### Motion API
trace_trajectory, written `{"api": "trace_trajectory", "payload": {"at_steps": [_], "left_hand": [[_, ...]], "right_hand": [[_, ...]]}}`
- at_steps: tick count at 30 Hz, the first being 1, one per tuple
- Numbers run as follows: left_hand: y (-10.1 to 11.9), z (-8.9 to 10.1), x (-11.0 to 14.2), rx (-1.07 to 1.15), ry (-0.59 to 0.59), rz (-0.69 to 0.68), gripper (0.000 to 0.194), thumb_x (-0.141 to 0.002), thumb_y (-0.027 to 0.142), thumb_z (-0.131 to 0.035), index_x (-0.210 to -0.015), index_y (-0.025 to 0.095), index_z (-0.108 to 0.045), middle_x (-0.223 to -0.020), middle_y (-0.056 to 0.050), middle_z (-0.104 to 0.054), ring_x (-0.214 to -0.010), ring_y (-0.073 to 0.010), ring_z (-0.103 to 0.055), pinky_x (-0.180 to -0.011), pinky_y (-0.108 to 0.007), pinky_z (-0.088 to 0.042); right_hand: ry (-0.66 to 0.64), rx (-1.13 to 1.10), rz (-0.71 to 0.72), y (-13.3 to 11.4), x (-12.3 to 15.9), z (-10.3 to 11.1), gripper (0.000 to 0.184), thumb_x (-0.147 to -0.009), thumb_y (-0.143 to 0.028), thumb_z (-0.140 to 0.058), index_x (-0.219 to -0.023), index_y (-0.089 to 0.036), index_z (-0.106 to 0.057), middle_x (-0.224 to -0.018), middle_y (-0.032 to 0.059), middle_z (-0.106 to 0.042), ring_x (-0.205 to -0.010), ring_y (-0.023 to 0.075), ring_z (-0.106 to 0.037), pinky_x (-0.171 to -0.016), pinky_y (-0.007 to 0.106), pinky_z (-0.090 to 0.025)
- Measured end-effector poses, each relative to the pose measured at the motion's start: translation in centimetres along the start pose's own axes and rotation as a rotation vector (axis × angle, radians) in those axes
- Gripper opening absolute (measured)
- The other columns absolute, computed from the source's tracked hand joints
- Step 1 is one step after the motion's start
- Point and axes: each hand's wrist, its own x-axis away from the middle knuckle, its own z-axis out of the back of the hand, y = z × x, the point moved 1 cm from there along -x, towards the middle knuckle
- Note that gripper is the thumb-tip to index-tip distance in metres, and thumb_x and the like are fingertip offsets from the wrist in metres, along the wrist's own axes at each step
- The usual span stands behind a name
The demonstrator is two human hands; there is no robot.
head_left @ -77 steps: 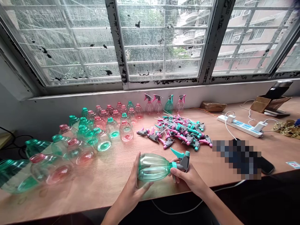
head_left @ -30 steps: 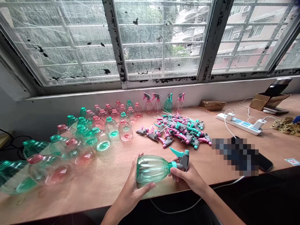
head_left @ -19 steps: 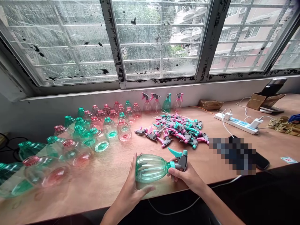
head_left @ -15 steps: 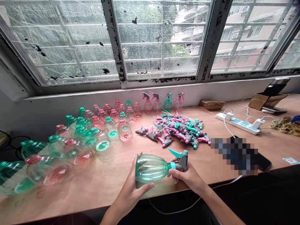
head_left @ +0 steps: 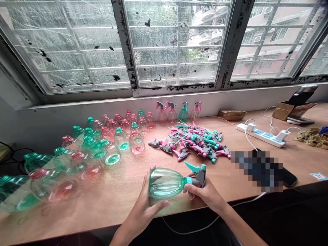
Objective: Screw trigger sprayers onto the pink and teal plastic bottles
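A clear green spray bottle [head_left: 166, 183] lies sideways between my hands over the table's front edge, its base to the left. My left hand [head_left: 147, 200] cups the base, thumb along the lower side. At the neck, the fingers and thumb of my right hand [head_left: 205, 194] close on the turquoise collar of the spray head [head_left: 199, 176]. The head is grey with a turquoise trigger pointing up and left, and it sits on the bottle's mouth. Beyond the bottle lies a heap of loose pink, turquoise and grey spray heads [head_left: 197, 140].
Several open green and pink bottles [head_left: 110, 152] stand on the left of the wooden table [head_left: 123, 191]. Several bottles with spray heads [head_left: 171, 112] line the wall. To the right are a white power strip [head_left: 261, 135], a black phone [head_left: 288, 176] and a cardboard box [head_left: 283, 111].
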Motion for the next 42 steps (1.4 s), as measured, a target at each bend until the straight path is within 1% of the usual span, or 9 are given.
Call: {"api": "trace_trajectory", "payload": {"at_steps": [4, 9, 15, 21, 28, 31, 35, 38, 42], "left_hand": [[0.4, -0.2, -0.2, 0.006, 0.0, -0.014, 0.099, -0.092, 0.045, -0.073, -0.165, 0.037, -0.007, -0.171, -0.009, -0.024, -0.156, -0.0382, -0.026, -0.129, -0.054, -0.021], [-1.2, -0.3, -0.3, 0.018, 0.024, -0.056, 0.092, -0.095, 0.044, -0.069, -0.163, 0.044, -0.007, -0.173, -0.005, -0.017, -0.154, -0.0357, -0.031, -0.128, -0.053, -0.021], [-0.4, -0.2, -0.1, 0.038, 0.006, 0.008, 0.106, -0.091, 0.042, -0.076, -0.165, 0.039, 0.0, -0.175, -0.009, -0.013, -0.156, -0.0381, -0.025, -0.128, -0.055, -0.019], [0.3, -0.3, -0.1, 0.009, -0.002, -0.019, 0.1, -0.091, 0.041, -0.076, -0.165, 0.036, -0.009, -0.173, -0.009, -0.018, -0.156, -0.0384, -0.025, -0.129, -0.054, -0.019], [-1.3, -0.2, -0.2, 0.052, -0.022, -0.035, 0.1, -0.096, 0.041, -0.069, -0.164, 0.04, 0.006, -0.164, -0.011, -0.036, -0.147, -0.0326, -0.044, -0.126, -0.056, -0.023], [-1.2, -0.1, 0.0, 0.027, -0.024, 0.0, 0.107, -0.093, 0.038, -0.074, -0.165, 0.037, 0.005, -0.168, -0.011, -0.03, -0.154, -0.0336, -0.031, -0.129, -0.056, -0.016], [-0.8, 0.0, 0.1, 0.012, -0.017, 0.004, 0.103, -0.094, 0.04, -0.073, -0.166, 0.033, 0.001, -0.174, -0.01, -0.016, -0.16, -0.0337, -0.016, -0.13, -0.055, -0.009], [-0.7, -0.1, 0.0, -0.004, -0.012, -0.011, 0.1, -0.094, 0.038, -0.073, -0.165, 0.034, -0.003, -0.174, -0.009, -0.018, -0.159, -0.0341, -0.017, -0.13, -0.053, -0.012], [-0.8, -0.2, -0.1, 0.026, -0.014, -0.042, 0.097, -0.097, 0.035, -0.069, -0.164, 0.042, 0.001, -0.171, -0.008, -0.024, -0.154, -0.0335, -0.033, -0.127, -0.053, -0.023]], "right_hand": [[0.012, -0.021, 0.005, 0.0, -0.1, 0.0, 0.042, -0.077, -0.049, -0.088, -0.094, -0.021, -0.063, -0.064, -0.0009, -0.075, -0.048, 0.0133, -0.059, -0.052, 0.028, -0.049], [0.003, -0.007, 0.015, -0.2, -0.1, -0.2, 0.041, -0.078, -0.05, -0.087, -0.094, -0.021, -0.063, -0.062, -0.0016, -0.073, -0.048, 0.0135, -0.058, -0.052, 0.028, -0.05], [-0.007, 0.004, 0.008, -0.6, 0.2, -0.3, 0.042, -0.078, -0.051, -0.087, -0.093, -0.02, -0.063, -0.062, -0.0015, -0.073, -0.05, 0.0134, -0.059, -0.052, 0.028, -0.05], [0.01, -0.006, 0.004, -0.5, 0.1, -0.3, 0.043, -0.078, -0.052, -0.087, -0.094, -0.02, -0.062, -0.065, 0.0007, -0.076, -0.048, 0.0131, -0.059, -0.051, 0.028, -0.051], [0.004, -0.016, -0.002, -0.5, 0.1, -0.2, 0.043, -0.078, -0.051, -0.086, -0.095, -0.02, -0.062, -0.065, 0.0006, -0.077, -0.049, 0.0134, -0.059, -0.052, 0.029, -0.052], [0.008, -0.011, -0.003, -0.5, 0.1, -0.2, 0.043, -0.078, -0.051, -0.087, -0.095, -0.02, -0.062, -0.066, 0.0009, -0.077, -0.049, 0.0132, -0.06, -0.052, 0.028, -0.053], [0.007, -0.009, -0.005, -0.4, 0.2, -0.2, 0.044, -0.077, -0.051, -0.087, -0.096, -0.02, -0.063, -0.067, 0.0013, -0.078, -0.049, 0.0133, -0.06, -0.052, 0.028, -0.052], [0.0, -0.016, 0.002, -0.4, 0.2, -0.2, 0.042, -0.079, -0.051, -0.086, -0.095, -0.02, -0.062, -0.065, 0.0, -0.076, -0.049, 0.0129, -0.059, -0.052, 0.028, -0.052], [0.002, -0.017, -0.005, -0.4, 0.1, -0.2, 0.043, -0.078, -0.051, -0.087, -0.095, -0.02, -0.062, -0.066, 0.0005, -0.077, -0.049, 0.0124, -0.059, -0.052, 0.027, -0.051]]}}
